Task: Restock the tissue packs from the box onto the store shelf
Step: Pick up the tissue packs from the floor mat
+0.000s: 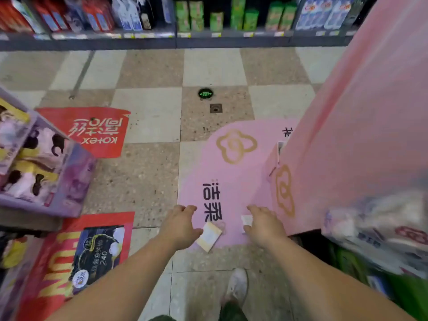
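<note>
My left hand (pixel 180 225) reaches forward over the floor and holds a small cream-and-white tissue pack (pixel 209 236) at its thumb side. My right hand (pixel 266 225) is level with it and grips a smaller white tissue pack (pixel 246 220), mostly hidden by the fingers. Both hands hover above a pink floor sticker (pixel 231 170). Blurred plastic-wrapped tissue bundles (pixel 382 228) lie at the lower right. Across the aisle runs a store shelf (pixel 176 39) stocked with green, red and blue goods. No box is in view.
A tall pink display stand (pixel 359 135) fills the right side, close to my right hand. A purple display carton (pixel 46 172) of packs stands at the left. Red floor stickers (pixel 92 128) lie on the checkered tiles. My shoe (pixel 236 288) is below.
</note>
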The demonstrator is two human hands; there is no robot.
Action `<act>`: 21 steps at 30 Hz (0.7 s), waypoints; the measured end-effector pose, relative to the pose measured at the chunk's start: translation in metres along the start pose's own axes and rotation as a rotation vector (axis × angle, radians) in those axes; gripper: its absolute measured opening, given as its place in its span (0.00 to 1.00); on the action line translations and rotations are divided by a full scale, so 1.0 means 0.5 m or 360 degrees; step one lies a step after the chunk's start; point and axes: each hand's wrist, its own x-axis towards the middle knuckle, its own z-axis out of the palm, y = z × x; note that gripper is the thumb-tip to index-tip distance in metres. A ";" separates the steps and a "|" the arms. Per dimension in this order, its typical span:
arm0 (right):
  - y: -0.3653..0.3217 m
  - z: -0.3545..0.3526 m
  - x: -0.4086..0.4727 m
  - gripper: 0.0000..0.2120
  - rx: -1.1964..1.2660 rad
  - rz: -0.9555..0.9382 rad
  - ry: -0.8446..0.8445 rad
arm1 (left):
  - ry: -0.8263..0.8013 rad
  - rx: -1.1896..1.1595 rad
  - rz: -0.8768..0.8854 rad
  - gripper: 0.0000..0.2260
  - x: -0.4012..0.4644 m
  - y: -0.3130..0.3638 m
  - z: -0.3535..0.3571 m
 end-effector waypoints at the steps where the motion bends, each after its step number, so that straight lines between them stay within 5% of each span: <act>1: 0.016 0.022 0.043 0.27 -0.0016 0.0019 -0.0044 | -0.0045 -0.0017 -0.0038 0.32 0.042 -0.009 0.028; 13: 0.241 0.482 0.572 0.28 -0.0010 0.0246 -0.0270 | -0.0353 -0.0177 -0.0183 0.33 0.596 -0.171 0.499; 21: 0.402 0.745 0.817 0.29 -0.0610 0.0071 -0.0043 | -0.0352 -0.0179 -0.0527 0.44 0.793 -0.266 0.793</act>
